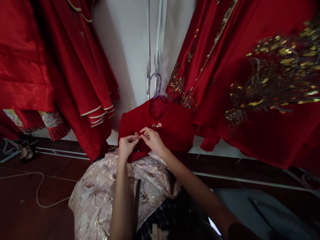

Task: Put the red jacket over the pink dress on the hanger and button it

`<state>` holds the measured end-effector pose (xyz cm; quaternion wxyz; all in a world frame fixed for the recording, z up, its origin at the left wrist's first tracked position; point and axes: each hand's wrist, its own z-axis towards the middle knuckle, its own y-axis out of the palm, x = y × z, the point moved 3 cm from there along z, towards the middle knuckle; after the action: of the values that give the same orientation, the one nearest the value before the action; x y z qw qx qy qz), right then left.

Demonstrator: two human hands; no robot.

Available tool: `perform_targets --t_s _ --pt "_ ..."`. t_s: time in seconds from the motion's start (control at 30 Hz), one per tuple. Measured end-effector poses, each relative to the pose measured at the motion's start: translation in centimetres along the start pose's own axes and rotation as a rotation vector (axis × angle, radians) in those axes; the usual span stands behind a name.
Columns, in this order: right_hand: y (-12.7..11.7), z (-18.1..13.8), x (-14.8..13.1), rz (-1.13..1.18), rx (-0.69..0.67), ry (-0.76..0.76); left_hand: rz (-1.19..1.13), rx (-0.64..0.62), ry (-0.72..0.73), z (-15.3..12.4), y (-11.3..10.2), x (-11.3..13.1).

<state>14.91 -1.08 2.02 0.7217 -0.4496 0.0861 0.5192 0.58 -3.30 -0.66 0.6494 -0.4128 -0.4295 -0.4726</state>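
A red garment (175, 128) with a round neckline hangs in front of me on a purple hanger (159, 87). A beaded fastener (157, 125) with pearl-like beads sits below its neckline. Lower on the front, my left hand (126, 146) and my right hand (153, 140) meet with fingertips pinched. Between them is another small beaded fastener (136, 134), partly covered by the fingers. Exactly which bit each hand grips is too small to make out. Below the hands, a pale pink and gold brocade cloth (100, 193) lies across my lap.
Red garments (75, 60) with cream piping hang at the left. On the right hang more red garments (270, 140) with gold sequins (290, 70). Metal rack bars (62, 151) run near the floor. A white cable (38, 193) lies on dark tiles, and a grey surface (250, 210) stands at lower right.
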Motion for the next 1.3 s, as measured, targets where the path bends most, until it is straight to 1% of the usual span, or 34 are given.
perform_targets --t_s 0.13,0.2,0.27,0.33,0.37,0.4,0.43,0.47,0.5,0.57,0.6,0.63,0.67,0.7,0.73,0.8,0.9,0.97,1.03,1.13,1.23,1.3 --pt "-0.2 0.0 -0.2 -0.03 -0.017 0.014 -0.001 -0.035 0.033 0.1 0.2 -0.3" --pt "-0.9 -0.1 -0.5 -0.003 -0.033 0.066 0.021 -0.063 0.083 -0.1 -0.1 -0.1" --pt "-2.5 -0.5 -1.1 0.096 -0.019 0.139 0.116 -0.059 0.155 -0.6 -0.8 0.5" --pt "-5.1 -1.3 -2.1 0.229 0.062 0.183 0.273 -0.053 0.238 -1.3 -1.7 1.6" --pt "-6.7 -1.8 -2.8 0.28 0.13 0.178 0.346 -0.078 0.269 -1.6 -1.9 2.2" --pt "-8.3 -2.5 -3.3 0.303 0.201 0.167 0.395 -0.13 0.282 -2.0 -2.0 2.6" --pt "-9.7 -3.3 -3.6 0.296 0.242 0.174 0.424 -0.204 0.271 -2.2 -1.9 2.9" --pt "-10.8 -4.1 -3.6 0.261 0.218 0.207 0.438 -0.288 0.23 -2.5 -1.7 3.0" --pt "-11.3 -4.9 -3.2 0.217 0.129 0.26 0.45 -0.373 0.159 -2.6 -1.4 2.8" --pt "-11.2 -6.4 -1.5 0.131 -0.141 0.415 0.496 -0.495 -0.049 -2.8 -0.7 2.0" --pt "-10.7 -7.1 -0.4 0.078 -0.244 0.483 0.52 -0.529 -0.156 -2.8 -0.4 1.4" --pt "-10.1 -7.6 0.8 0.022 -0.315 0.525 0.537 -0.552 -0.24 -2.9 -0.2 0.9" --pt "-9.4 -7.9 1.9 -0.028 -0.341 0.542 0.547 -0.568 -0.292 -2.9 -0.1 0.5" --pt "-8.5 -7.9 2.9 -0.07 -0.343 0.532 0.554 -0.58 -0.307 -2.8 -0.1 0.2" --pt "-7.7 -7.8 3.7 -0.098 -0.33 0.512 0.567 -0.586 -0.291 -2.7 -0.1 0.0" --pt "-5.9 -7.4 4.8 -0.108 -0.289 0.488 0.629 -0.569 -0.207 -2.4 -0.5 -0.2" --pt "-3.9 -7.1 5.4 -0.053 -0.271 0.533 0.73 -0.521 -0.094 -2.0 -1.2 -0.3" --pt "-3.2 -7.2 5.3 -0.019 -0.284 0.557 0.749 -0.497 -0.062 -1.8 -1.4 -0.5" --pt "-3.1 -7.4 5.1 -0.008 -0.285 0.556 0.747 -0.442 -0.048 -1.6 -1.6 -0.8" --pt "-3.5 -7.3 4.5 -0.007 -0.221 0.51 0.705 -0.353 -0.037 -1.2 -1.7 -1.3" --pt "-4.3 -7.0 3.9 -0.01 -0.132 0.459 0.617 -0.34 -0.035 -1.1 -1.5 -1.6" --pt "-4.8 -6.9 3.5 0.016 -0.08 0.464 0.585 -0.343 -0.029 -1.1 -1.4 -1.5"
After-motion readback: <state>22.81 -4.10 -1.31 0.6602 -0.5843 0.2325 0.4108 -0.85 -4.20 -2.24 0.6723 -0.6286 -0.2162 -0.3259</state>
